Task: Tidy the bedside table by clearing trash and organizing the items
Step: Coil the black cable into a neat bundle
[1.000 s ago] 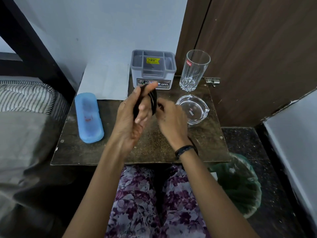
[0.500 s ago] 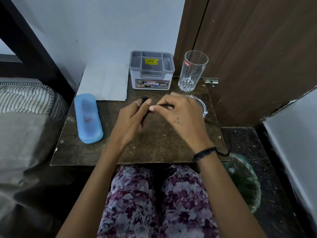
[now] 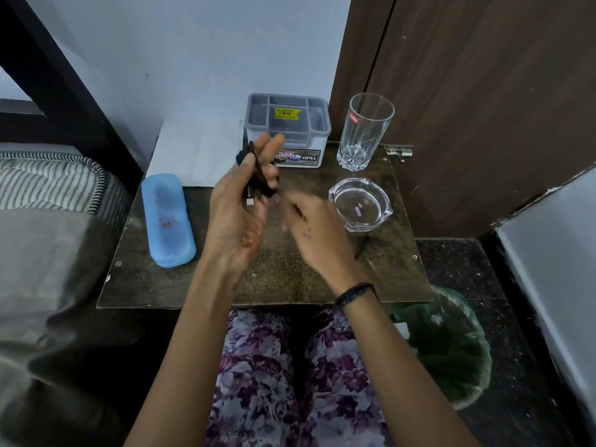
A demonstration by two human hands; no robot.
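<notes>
Left hand point(image 3: 238, 208) grips coiled black cable point(image 3: 258, 179); right hand point(image 3: 316, 230) blurred, grip unclear — cable not yet stowed in organizer point(image 3: 288, 130).

Since half a second ago the left hand point(image 3: 240, 208) has lifted off the bedside table point(image 3: 283, 279), raising the coiled black cable point(image 3: 258, 179) toward the back edge. The right hand point(image 3: 314, 233) has drawn back, uncovering the glass ashtray point(image 3: 360, 204).

One head-worn view, looking forward and down, close over the bedside table point(image 3: 371, 279); wall at twelve o'clock, bed point(image 3: 48, 201) at nine, door point(image 3: 483, 91) at two
</notes>
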